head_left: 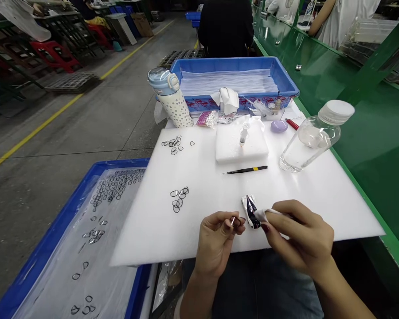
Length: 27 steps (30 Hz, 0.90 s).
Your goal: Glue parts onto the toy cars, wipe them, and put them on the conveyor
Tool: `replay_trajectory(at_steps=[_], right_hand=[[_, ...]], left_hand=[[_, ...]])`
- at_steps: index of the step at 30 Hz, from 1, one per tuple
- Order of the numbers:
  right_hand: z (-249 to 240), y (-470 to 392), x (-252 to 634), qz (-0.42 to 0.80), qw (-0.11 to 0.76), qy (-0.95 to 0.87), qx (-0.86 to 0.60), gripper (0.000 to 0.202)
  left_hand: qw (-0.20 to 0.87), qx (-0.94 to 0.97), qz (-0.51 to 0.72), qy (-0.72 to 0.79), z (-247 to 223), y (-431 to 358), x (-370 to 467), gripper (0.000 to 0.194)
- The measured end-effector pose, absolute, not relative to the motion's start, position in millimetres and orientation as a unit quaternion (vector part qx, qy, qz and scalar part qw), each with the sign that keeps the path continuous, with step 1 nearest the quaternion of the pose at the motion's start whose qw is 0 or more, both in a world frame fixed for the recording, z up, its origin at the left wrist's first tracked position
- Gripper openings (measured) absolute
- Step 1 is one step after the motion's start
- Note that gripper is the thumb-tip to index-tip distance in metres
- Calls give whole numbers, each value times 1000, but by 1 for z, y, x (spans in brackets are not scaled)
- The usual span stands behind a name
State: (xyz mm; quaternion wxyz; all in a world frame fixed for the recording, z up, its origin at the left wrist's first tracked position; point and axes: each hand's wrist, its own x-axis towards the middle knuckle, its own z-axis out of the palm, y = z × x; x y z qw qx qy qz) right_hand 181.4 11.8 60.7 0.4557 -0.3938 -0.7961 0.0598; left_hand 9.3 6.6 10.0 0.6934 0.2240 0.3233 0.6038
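Near the board's front edge, my left hand pinches a small clear piece with a dark rim between thumb and fingers. My right hand is closed on a folded white cloth, its tip poking out toward the left. Between the hands, a white and black toy car lies on the white board, close to the cloth's tip. Similar dark-rimmed pieces lie in loose groups on the left of the board. Black tweezers rest beyond the car.
A foam block holds an upright syringe. A clear bottle stands right, a dotted tumbler back left. Behind is a blue bin; a blue-rimmed tray of rimmed pieces sits lower left. A green conveyor runs along the right.
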Motion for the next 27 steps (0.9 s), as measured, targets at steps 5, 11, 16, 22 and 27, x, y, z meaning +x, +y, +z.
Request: replay_trajectory(at_steps=[5,11,16,22,27], right_hand=[[49,13,191,127,471,-750,-447,14],[31,14,201,271,417,-685,-533,15],[26,17,197,334,380,-672,-541,19],[27,19,197,323,356,-698,-530,11],[26,22,196,320,322,-709,-540,11]], left_hand=[[593,326,611,412,13,-1,-10,16],[266,574,527,567,13,-4,-13,15],[121,698,493,506,13,1,19,23],[116,729,451,501,6,0,28,19],[141,716,435,528,6,0,24,18]])
